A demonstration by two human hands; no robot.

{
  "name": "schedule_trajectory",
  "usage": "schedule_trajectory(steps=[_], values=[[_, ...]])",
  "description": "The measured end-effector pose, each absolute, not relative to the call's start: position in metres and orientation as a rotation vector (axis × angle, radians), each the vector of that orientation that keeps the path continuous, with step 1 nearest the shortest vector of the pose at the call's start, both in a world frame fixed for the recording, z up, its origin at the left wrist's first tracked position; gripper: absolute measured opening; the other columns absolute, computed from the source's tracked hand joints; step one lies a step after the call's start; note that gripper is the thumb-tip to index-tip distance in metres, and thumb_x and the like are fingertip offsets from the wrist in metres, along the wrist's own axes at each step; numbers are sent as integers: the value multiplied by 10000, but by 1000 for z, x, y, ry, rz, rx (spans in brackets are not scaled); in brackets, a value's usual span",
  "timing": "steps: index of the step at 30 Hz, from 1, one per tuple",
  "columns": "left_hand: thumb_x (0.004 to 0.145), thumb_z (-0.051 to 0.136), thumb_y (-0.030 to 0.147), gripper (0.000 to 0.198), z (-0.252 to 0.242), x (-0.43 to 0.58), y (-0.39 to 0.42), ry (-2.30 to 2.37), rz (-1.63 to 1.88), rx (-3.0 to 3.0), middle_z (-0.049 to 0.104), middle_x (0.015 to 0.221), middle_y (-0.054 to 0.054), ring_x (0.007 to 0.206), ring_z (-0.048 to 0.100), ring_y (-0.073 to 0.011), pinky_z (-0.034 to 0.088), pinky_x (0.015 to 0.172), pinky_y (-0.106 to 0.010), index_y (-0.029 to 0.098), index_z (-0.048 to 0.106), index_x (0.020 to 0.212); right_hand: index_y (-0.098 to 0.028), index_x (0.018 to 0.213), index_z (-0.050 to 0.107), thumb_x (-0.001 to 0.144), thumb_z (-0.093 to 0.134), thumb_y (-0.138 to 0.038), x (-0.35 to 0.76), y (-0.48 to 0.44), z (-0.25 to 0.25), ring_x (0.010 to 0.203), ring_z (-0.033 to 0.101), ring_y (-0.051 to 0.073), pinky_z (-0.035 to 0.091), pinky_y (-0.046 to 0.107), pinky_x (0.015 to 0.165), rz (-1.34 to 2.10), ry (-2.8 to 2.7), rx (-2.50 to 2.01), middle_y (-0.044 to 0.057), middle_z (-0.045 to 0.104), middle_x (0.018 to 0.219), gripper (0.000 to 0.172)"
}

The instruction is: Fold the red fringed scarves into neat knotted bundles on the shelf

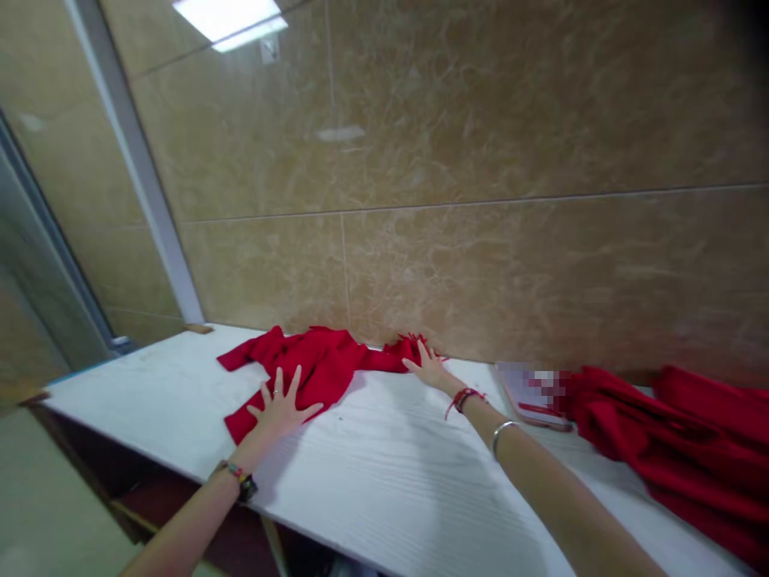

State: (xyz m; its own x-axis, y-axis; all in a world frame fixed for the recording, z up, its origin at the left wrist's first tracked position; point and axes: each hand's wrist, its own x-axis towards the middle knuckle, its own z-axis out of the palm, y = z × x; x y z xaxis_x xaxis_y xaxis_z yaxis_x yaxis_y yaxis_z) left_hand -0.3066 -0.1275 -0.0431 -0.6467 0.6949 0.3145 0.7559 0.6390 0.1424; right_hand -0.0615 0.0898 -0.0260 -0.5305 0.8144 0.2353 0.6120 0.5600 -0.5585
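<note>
A red cloth piece [324,357], rumpled and with a fringed right end, lies along the back of the white tabletop [384,457] near the wall. My left hand [279,409] rests on its lower left part with the fingers spread wide. At the fringed end, my right hand [429,367] touches the cloth, fingers stretched out. Neither hand grips anything. Some of the cloth under each palm is hidden.
Several red fabric pieces [673,433] are heaped at the right. Beside them lies a flat, partly blurred object [534,413]. A tan tiled wall [456,264] borders the table's back. Shelf spaces [150,489] show below the front edge.
</note>
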Motion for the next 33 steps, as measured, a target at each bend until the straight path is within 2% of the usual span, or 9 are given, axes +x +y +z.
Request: schedule_trajectory(steps=[3, 6, 10, 17, 22, 26, 30, 33], values=[[651, 476, 672, 920, -51, -339, -118, -2608, -449, -1154, -58, 1466, -97, 1256, 31, -499, 196, 834, -726, 311, 51, 1383, -88, 1390, 96, 804, 356, -571, -137, 81, -48, 1286, 186, 350, 165, 518, 990, 650, -2253, -1247, 267, 195, 1392, 803], [626, 540, 642, 982, -54, -377, -93, -2547, -453, -1192, -78, 1464, -94, 1261, -5, -490, 196, 857, -713, 294, 26, 1387, -112, 1395, 39, 799, 376, -574, -195, 72, -57, 1298, 165, 323, 166, 458, 1005, 699, -2276, -1127, 251, 210, 1393, 826], [618, 579, 609, 1034, -58, -428, -59, -2496, -457, -1303, -66, 1463, -109, 1272, 3, -467, 218, 904, -661, 256, -12, 1390, -146, 1398, 7, 764, 363, -644, -253, 61, -60, 1307, 113, 330, 169, 456, 997, 684, -2380, -966, 245, 173, 1406, 881], [626, 589, 583, 1029, -61, -459, -38, -2465, -449, -1343, 10, 1468, -100, 1266, 65, -472, 249, 911, -633, 247, -10, 1392, -157, 1399, 37, 756, 359, -656, -289, 57, -61, 1280, 185, 369, 158, 483, 979, 568, -2340, -1062, 273, 174, 1392, 875], [664, 555, 569, 973, -55, -438, -52, -2380, -424, -1292, 40, 1463, -122, 1269, 80, -463, 241, 914, -630, 206, 29, 1397, -202, 1396, -5, 746, 422, -631, -253, 48, -57, 1304, 90, 357, 145, 505, 977, 605, -2359, -998, 250, 129, 1414, 888], [700, 501, 555, 907, -54, -414, -67, -2272, -425, -1271, 18, 1461, -136, 1289, 15, -428, 164, 931, -649, 185, 54, 1397, -221, 1395, -7, 744, 437, -624, -192, 42, -48, 1297, 103, 373, 168, 522, 970, 667, -2388, -942, 236, 72, 1429, 885], [710, 481, 525, 912, -46, -380, -69, -2117, -473, -1455, 30, 1456, -154, 1307, -1, -378, 123, 961, -626, 146, 12, 1395, -184, 1396, 78, 778, 481, -509, -104, 51, -28, 1303, 99, 357, 189, 509, 979, 548, -2372, -919, 223, 87, 1430, 806], [722, 478, 503, 883, -32, -338, -54, -1949, -506, -1655, 26, 1459, -138, 1313, -3, -357, 129, 984, -590, 165, 17, 1394, -117, 1363, 218, 775, 530, -390, -20, 72, -7, 1315, 66, 318, 180, 468, 1006, 351, -2356, -947, 223, 171, 1407, 720]])
